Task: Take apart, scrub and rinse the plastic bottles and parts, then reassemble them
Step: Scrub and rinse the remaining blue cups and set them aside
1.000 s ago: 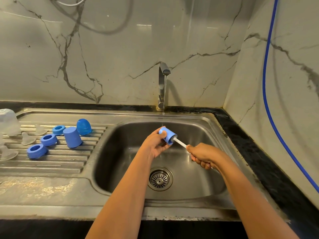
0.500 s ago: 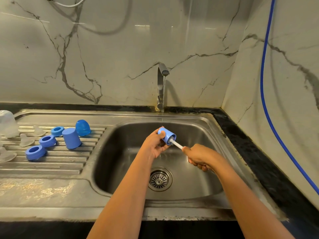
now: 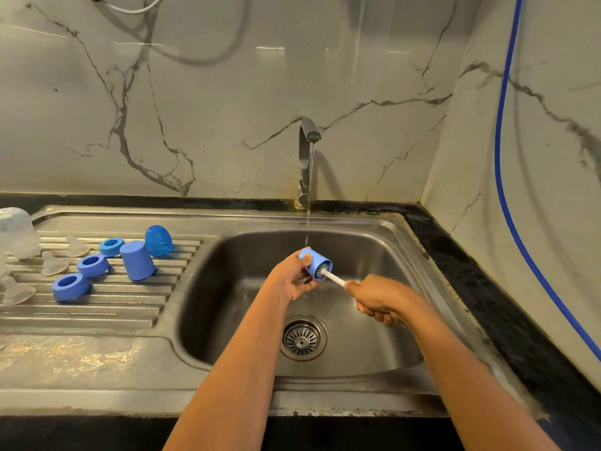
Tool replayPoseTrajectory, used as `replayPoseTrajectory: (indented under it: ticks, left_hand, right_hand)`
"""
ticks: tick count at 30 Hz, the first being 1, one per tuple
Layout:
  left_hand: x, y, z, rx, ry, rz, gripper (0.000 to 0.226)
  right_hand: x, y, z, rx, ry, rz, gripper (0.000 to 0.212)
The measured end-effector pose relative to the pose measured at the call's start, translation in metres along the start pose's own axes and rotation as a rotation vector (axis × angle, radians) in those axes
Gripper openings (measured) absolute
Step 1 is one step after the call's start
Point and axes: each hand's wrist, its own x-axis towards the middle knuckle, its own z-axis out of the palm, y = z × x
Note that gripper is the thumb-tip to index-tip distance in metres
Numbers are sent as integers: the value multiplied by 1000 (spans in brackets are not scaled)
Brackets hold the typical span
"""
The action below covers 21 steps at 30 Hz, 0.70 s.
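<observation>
Left hand (image 3: 294,278) over the stainless steel sink basin (image 3: 383,255), grip curled round a small blue plastic cup-shaped cap (image 3: 312,262), mouth tilted right, under a thin stream from the chrome tap (image 3: 305,157). Right hand (image 3: 379,297) grip closed on the white-handled bottle brush (image 3: 335,279), bristles inside the cap. Ribbed steel drainboard (image 3: 97,309) at left carries blue plastic rings (image 3: 70,285), an upturned blue cup (image 3: 137,260), clear silicone teats (image 3: 53,263) (clear bottle (image 3: 14,232) at far edge, partly cut off)

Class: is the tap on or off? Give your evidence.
On: a thin stream falls from the tap into the sink.
</observation>
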Motion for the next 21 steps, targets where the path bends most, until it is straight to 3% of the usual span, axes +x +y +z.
replayPoseTrajectory:
  ticks: [6,13,21]
  left_hand:
    - [7,5,-5,-84,80,18,28]
    - [5,0,3,-9,-9,38,24]
    - [7,-1,-4,-38,40,59,25]
  right_hand:
    - [-1,2,-14,70,-4,-38,49]
    - [5,-1,-3,78,29,20,49]
    - [5,7,-6,191,-247,41,48]
